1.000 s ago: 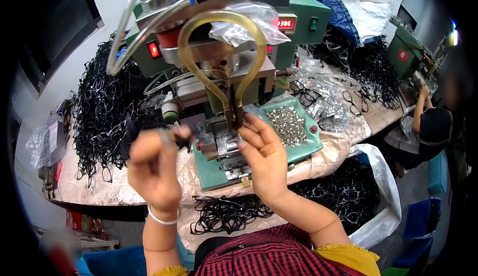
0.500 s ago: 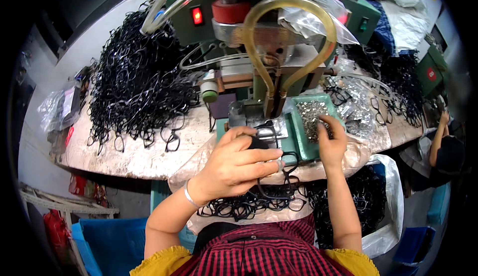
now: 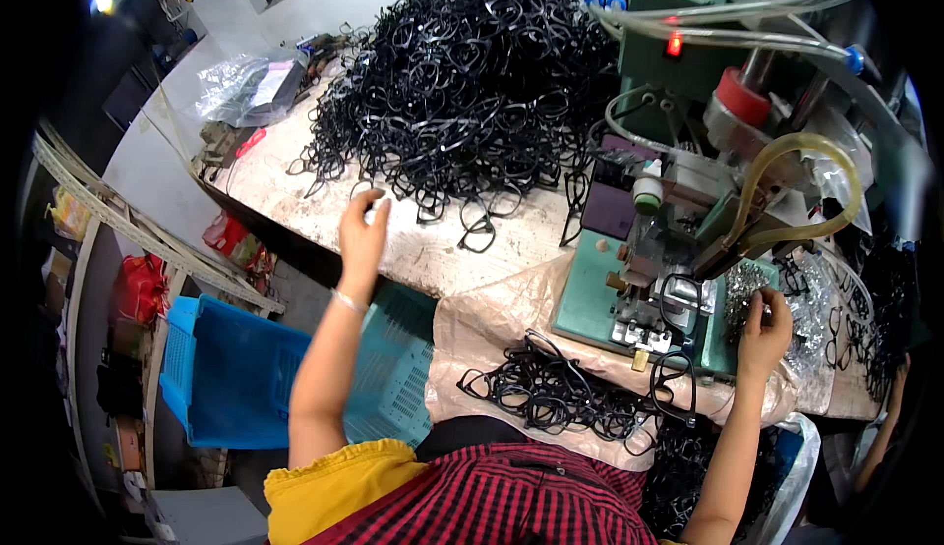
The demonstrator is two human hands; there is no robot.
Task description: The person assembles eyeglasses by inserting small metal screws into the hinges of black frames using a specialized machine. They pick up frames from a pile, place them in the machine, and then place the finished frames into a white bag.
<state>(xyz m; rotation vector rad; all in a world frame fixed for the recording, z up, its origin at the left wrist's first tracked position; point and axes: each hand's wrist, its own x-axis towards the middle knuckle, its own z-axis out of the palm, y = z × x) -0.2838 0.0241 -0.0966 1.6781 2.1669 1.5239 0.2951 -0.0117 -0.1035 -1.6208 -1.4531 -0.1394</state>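
Observation:
My left hand (image 3: 362,238) reaches over the table at the near edge of a big heap of black eyeglass frames (image 3: 472,83). Its thumb and forefinger are a little apart, close to a frame lying at the heap's rim, and I see nothing held. My right hand (image 3: 767,339) is at the green tray (image 3: 726,344) of small silvery metal parts (image 3: 744,289). Its fingers are bent together over the parts; anything between them is too small to make out. Beside the tray, a black eyeglass frame (image 3: 675,380) hangs at the front of the green press (image 3: 585,294), touched by neither hand.
More black frames (image 3: 560,388) lie on brown paper (image 3: 467,324) before me. A looped yellowish hose (image 3: 854,186) and clear tubes hang about the press. A blue crate (image 3: 236,378) stands below the table on the left. Another person's arm (image 3: 885,417) shows at far right.
My left hand has left the press and moved left to the heap of frames. My right hand stays at the parts tray. The view has swung left.

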